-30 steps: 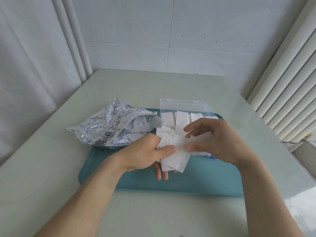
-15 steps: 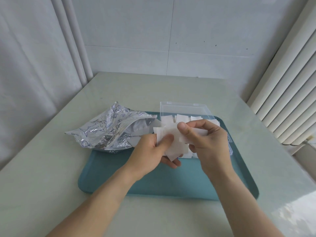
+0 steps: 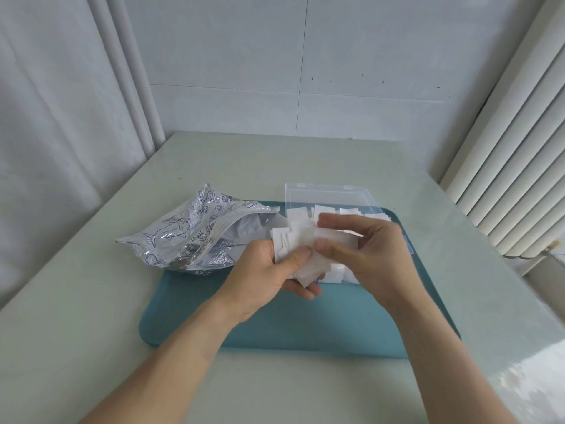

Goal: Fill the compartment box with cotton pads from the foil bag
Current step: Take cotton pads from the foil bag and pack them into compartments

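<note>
- Our left hand (image 3: 269, 270) grips a fanned stack of cotton pads (image 3: 295, 246) above the teal tray (image 3: 275, 325).
- Our right hand (image 3: 373, 252) pinches the stack's top pads.
- The compartment box (image 3: 330, 200), holding pads, sits behind; the foil bag (image 3: 189, 234) lies left.

foil bag (image 3: 195, 237) print too small to read

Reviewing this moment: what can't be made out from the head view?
- Compartment box: the dividers and fill level, hidden behind both hands and the held pads.
- Cotton pads in the left hand: count unreadable, they overlap.
- Right hand: how many pads its grip pinches, blurred.
- Foil bag: remaining contents, hidden by foil.
</note>
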Demonstrator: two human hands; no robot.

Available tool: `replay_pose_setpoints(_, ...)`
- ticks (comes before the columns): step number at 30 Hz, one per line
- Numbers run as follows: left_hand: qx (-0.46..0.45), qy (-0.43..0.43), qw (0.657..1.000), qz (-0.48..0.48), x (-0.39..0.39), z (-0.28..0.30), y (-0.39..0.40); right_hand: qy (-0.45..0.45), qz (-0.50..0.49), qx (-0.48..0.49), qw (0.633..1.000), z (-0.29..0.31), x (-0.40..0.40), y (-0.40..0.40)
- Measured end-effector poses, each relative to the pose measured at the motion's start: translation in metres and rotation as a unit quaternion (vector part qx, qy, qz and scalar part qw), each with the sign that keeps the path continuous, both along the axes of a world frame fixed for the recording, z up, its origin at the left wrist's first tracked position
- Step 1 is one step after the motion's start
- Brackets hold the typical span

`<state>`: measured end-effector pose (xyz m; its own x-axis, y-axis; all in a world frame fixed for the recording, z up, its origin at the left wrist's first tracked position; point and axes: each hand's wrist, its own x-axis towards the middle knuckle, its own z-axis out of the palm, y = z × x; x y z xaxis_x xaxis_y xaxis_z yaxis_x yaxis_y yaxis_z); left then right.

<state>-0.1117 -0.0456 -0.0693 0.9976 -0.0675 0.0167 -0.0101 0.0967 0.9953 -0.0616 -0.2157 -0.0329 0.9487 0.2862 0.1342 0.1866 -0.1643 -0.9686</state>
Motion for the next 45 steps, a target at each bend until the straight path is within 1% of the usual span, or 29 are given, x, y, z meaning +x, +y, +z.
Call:
replay_pose_setpoints(3,0.020,0.013,0.999,-0.022,0.000,0.002,0.004,0.000,-0.045,0.042,0.998,0.008,0.005,-0.012)
replay_pose_setpoints(5,0.041,0.022,0.998,-0.040,-0.001,0.003,0.007,-0.003,-0.031,0.042,0.999,0.015,0.007,-0.021)
replay_pose_setpoints(8,0.091,0.033,0.992,-0.078,-0.001,0.004,0.012,-0.001,0.082,-0.030,0.996,0.022,0.007,-0.030)
replay_pose_setpoints(10,0.114,0.047,0.985,-0.118,-0.003,0.005,0.012,0.015,0.139,-0.107,0.984,0.021,0.005,-0.029)
replay_pose_setpoints(13,0.117,0.078,0.974,-0.179,-0.006,0.007,0.012,-0.010,0.153,-0.234,0.960,0.015,0.002,-0.019)
replay_pose_setpoints(15,0.116,0.093,0.968,-0.201,-0.008,0.008,0.013,-0.024,0.148,-0.266,0.952,0.014,-0.002,-0.009)
replay_pose_setpoints(19,0.136,0.092,0.965,-0.205,-0.010,0.009,0.013,-0.036,0.135,-0.231,0.963,0.008,-0.007,-0.001)
replay_pose_setpoints(20,0.142,0.091,0.965,-0.202,-0.010,0.009,0.013,-0.050,0.131,-0.230,0.963,0.005,-0.007,0.001)
replay_pose_setpoints(23,0.152,0.084,0.968,-0.183,-0.009,0.010,0.013,-0.128,0.109,-0.227,0.959,-0.002,-0.007,0.003)
replay_pose_setpoints(25,0.130,0.075,0.973,-0.177,-0.009,0.013,0.013,-0.171,0.089,-0.213,0.958,-0.001,-0.007,0.001)
replay_pose_setpoints(28,0.077,0.070,0.980,-0.171,-0.010,0.015,0.011,-0.179,0.086,-0.194,0.961,0.003,-0.008,-0.002)
replay_pose_setpoints(31,0.087,0.046,0.984,-0.148,-0.009,0.015,0.011,-0.187,0.082,-0.123,0.971,-0.003,0.005,-0.007)
replay_pose_setpoints(33,0.095,0.032,0.982,-0.158,-0.009,0.016,0.015,-0.174,0.051,-0.075,0.981,-0.005,0.013,-0.013)
replay_pose_setpoints(34,0.094,0.028,0.980,-0.174,-0.010,0.016,0.017,-0.155,0.058,-0.065,0.984,-0.005,0.016,-0.016)
replay_pose_setpoints(37,0.095,0.015,0.966,-0.239,-0.012,0.015,0.021,-0.106,0.149,-0.066,0.981,-0.006,0.015,-0.019)
replay_pose_setpoints(39,0.099,0.009,0.957,-0.273,-0.012,0.015,0.023,-0.089,0.183,-0.065,0.977,-0.007,0.014,-0.018)
replay_pose_setpoints(41,0.095,0.006,0.950,-0.298,-0.014,0.015,0.024,-0.049,0.216,-0.085,0.971,-0.008,0.012,-0.017)
replay_pose_setpoints(43,0.090,0.015,0.946,-0.310,-0.015,0.016,0.026,-0.012,0.252,-0.124,0.960,-0.009,0.010,-0.014)
replay_pose_setpoints(44,0.091,0.021,0.945,-0.315,-0.015,0.016,0.027,-0.018,0.262,-0.154,0.953,-0.011,0.008,-0.012)
replay_pose_setpoints(45,0.093,0.028,0.943,-0.319,-0.014,0.016,0.028,-0.046,0.266,-0.187,0.945,-0.012,0.006,-0.011)
